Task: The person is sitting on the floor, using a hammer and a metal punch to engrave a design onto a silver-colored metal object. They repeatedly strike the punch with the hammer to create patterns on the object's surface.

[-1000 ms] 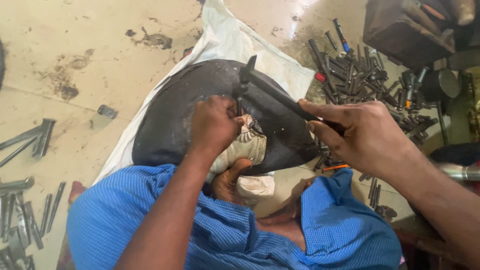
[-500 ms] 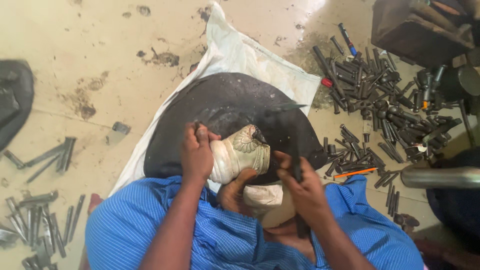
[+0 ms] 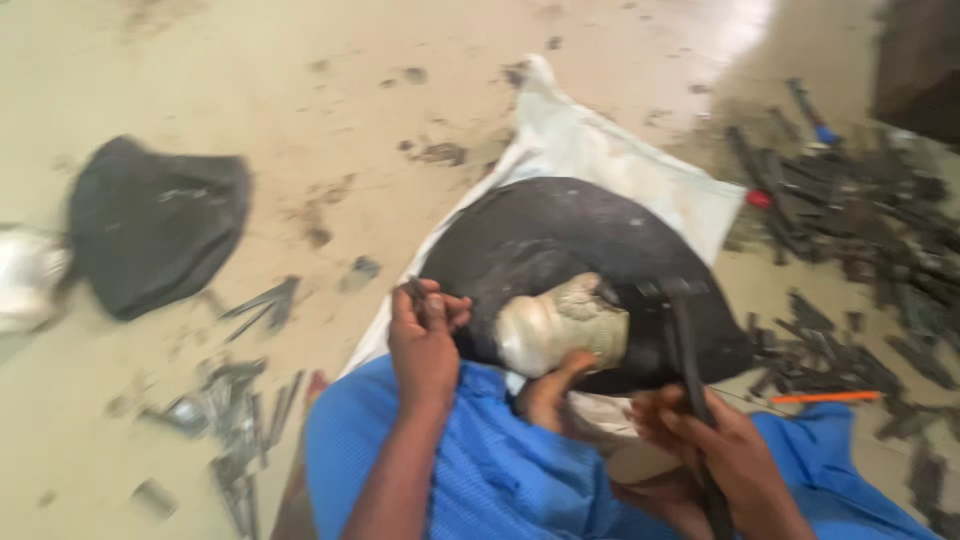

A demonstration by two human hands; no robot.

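Right, person sits on the floor w/ a round black pitch-like block (image 3: 560, 240) on a white sack (image 3: 610, 160) in front of their blue-clad knees. Embedded near the block's front edge is a pale metal piece (image 3: 560, 325), embossed-looking, a bare foot (image 3: 550, 395) braced just beside it. Left hand (image 3: 425, 345) is curled closed round a thin dark punch (image 3: 415, 292), tip at the block's left rim, not on the metal. Right hand (image 3: 720, 445) is wrapped round the handle of a hammer (image 3: 685, 330), head resting over the block just right of the piece. Judging by the relief, shaping looks partly done; piece remains stuck in the block, so work seems unfinished. More punches (image 3: 850, 210) lie heaped to the right, others (image 3: 230, 410) scattered left, near a dark cloth (image 3: 155, 225). Frame's blurry, details uncertain.
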